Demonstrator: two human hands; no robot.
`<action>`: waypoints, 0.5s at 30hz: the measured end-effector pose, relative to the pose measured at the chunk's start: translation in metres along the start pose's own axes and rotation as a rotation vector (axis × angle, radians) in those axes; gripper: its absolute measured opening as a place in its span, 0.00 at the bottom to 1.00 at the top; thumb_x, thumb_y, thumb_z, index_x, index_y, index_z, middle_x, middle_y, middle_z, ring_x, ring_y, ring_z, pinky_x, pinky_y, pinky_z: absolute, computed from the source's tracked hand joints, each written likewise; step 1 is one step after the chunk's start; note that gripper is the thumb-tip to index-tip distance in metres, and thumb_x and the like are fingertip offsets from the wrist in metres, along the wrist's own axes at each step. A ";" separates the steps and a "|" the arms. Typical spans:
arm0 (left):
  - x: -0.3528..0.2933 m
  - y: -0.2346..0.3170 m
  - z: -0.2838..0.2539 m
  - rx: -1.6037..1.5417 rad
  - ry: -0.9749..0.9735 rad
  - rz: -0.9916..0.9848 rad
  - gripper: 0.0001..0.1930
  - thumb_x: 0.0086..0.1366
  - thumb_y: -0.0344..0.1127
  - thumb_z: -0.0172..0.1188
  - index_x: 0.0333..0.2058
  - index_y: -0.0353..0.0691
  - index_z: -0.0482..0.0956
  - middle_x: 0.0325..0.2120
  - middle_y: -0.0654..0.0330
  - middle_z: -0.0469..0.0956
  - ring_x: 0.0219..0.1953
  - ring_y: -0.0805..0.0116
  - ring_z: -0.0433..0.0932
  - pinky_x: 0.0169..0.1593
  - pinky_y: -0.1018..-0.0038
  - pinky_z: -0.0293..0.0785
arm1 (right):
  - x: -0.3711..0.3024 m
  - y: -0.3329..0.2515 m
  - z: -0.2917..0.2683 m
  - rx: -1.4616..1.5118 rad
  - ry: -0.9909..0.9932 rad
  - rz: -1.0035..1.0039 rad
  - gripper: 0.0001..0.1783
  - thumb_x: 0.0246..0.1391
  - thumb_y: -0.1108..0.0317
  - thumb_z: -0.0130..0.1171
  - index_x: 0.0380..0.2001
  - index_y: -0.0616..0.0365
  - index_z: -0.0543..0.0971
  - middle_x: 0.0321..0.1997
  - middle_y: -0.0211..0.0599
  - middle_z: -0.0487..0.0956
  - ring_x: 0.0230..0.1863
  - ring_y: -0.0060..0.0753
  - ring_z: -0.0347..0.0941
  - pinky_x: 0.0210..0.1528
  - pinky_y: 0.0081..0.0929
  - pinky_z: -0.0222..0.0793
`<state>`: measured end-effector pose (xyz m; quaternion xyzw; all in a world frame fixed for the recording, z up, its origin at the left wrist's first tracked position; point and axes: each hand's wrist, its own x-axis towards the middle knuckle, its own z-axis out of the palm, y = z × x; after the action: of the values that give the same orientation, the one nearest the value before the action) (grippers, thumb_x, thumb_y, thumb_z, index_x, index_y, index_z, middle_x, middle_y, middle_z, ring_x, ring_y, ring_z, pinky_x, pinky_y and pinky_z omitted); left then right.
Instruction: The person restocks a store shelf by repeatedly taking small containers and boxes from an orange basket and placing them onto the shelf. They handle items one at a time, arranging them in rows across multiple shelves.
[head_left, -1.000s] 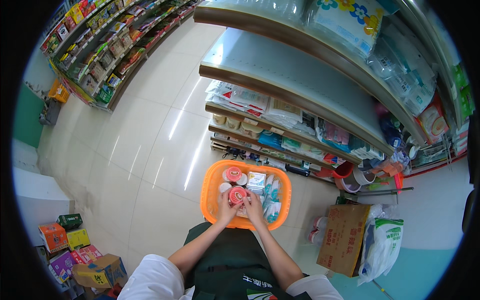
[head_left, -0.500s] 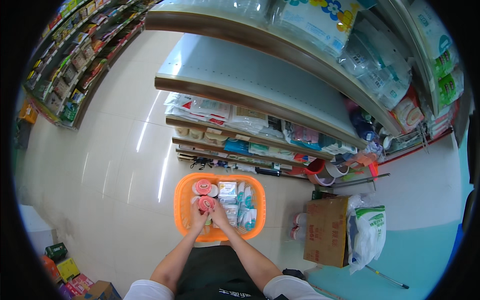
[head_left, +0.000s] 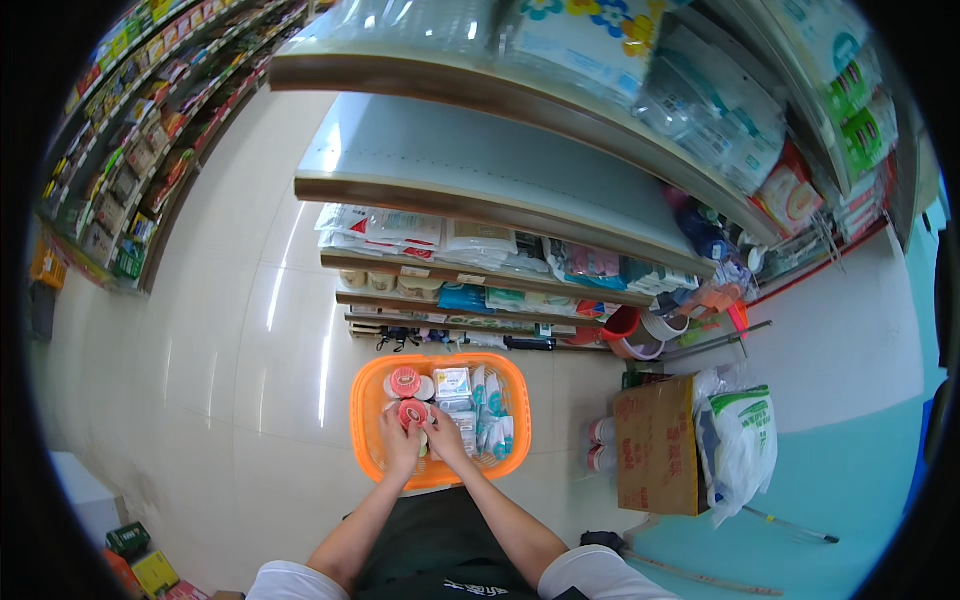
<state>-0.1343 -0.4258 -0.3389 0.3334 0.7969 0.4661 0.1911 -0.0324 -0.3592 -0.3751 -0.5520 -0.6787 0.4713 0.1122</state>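
Both my hands are down in the orange basket, which sits on the pale tiled floor straight ahead of me at twelve o'clock.

My left hand and right hand close on a small round container with a red lid. Fingers of each hand curl against its sides, left hand at its nine o'clock, right hand at its three o'clock. Grip is a two-handed pinch on the container; how hard the fingers press I cannot tell.

A second red-lidded round container lies just beyond the first, at its twelve o'clock, near the basket's far left corner. At one o'clock from my hands: a small square white packet. At three o'clock: a row of slim white and blue packets standing on edge, filling the basket's right half.

Outside the basket, well off at three o'clock, a brown cardboard box stands on the floor, with a white sack just beside it. Shop shelves with packaged goods rise at twelve o'clock.
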 end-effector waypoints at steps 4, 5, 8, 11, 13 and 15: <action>0.009 0.057 -0.006 -0.398 -0.132 -0.105 0.12 0.69 0.29 0.55 0.49 0.32 0.73 0.38 0.52 0.76 0.42 0.58 0.76 0.46 0.67 0.72 | -0.017 -0.039 -0.033 0.116 0.061 -0.087 0.18 0.65 0.64 0.55 0.54 0.60 0.78 0.51 0.51 0.82 0.48 0.44 0.81 0.51 0.34 0.75; 0.012 0.067 -0.004 -0.373 -0.142 -0.047 0.11 0.69 0.29 0.55 0.48 0.33 0.74 0.38 0.52 0.76 0.42 0.60 0.76 0.46 0.67 0.72 | -0.023 -0.056 -0.045 0.166 0.078 -0.031 0.17 0.65 0.64 0.54 0.53 0.60 0.79 0.49 0.50 0.83 0.47 0.43 0.82 0.50 0.33 0.75; 0.023 0.109 0.003 -0.342 -0.178 0.080 0.07 0.70 0.29 0.54 0.40 0.34 0.79 0.36 0.53 0.78 0.39 0.65 0.77 0.43 0.70 0.73 | -0.038 -0.093 -0.086 0.300 0.144 0.067 0.15 0.67 0.65 0.53 0.50 0.62 0.80 0.42 0.47 0.85 0.42 0.39 0.83 0.47 0.29 0.76; 0.027 0.131 0.017 -0.371 -0.258 0.058 0.07 0.70 0.30 0.56 0.39 0.33 0.79 0.34 0.54 0.79 0.36 0.65 0.78 0.40 0.71 0.73 | -0.034 -0.074 -0.103 0.416 0.211 -0.004 0.15 0.67 0.66 0.53 0.50 0.64 0.79 0.41 0.46 0.85 0.41 0.34 0.83 0.46 0.28 0.76; 0.030 0.147 0.031 -0.384 -0.273 0.083 0.07 0.71 0.31 0.57 0.37 0.33 0.78 0.28 0.60 0.77 0.30 0.74 0.77 0.34 0.76 0.74 | -0.030 -0.070 -0.126 0.474 0.207 -0.027 0.15 0.68 0.67 0.52 0.49 0.66 0.79 0.41 0.45 0.85 0.42 0.30 0.83 0.46 0.27 0.77; 0.032 0.161 0.042 -0.431 -0.319 0.009 0.07 0.70 0.32 0.57 0.37 0.33 0.78 0.27 0.58 0.79 0.30 0.71 0.78 0.35 0.73 0.74 | -0.030 -0.082 -0.157 0.414 0.213 -0.043 0.15 0.68 0.67 0.52 0.49 0.66 0.80 0.42 0.44 0.85 0.43 0.30 0.83 0.46 0.28 0.77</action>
<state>-0.0743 -0.3216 -0.2199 0.3578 0.6376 0.5675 0.3786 0.0314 -0.2999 -0.2181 -0.5491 -0.5634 0.5373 0.3041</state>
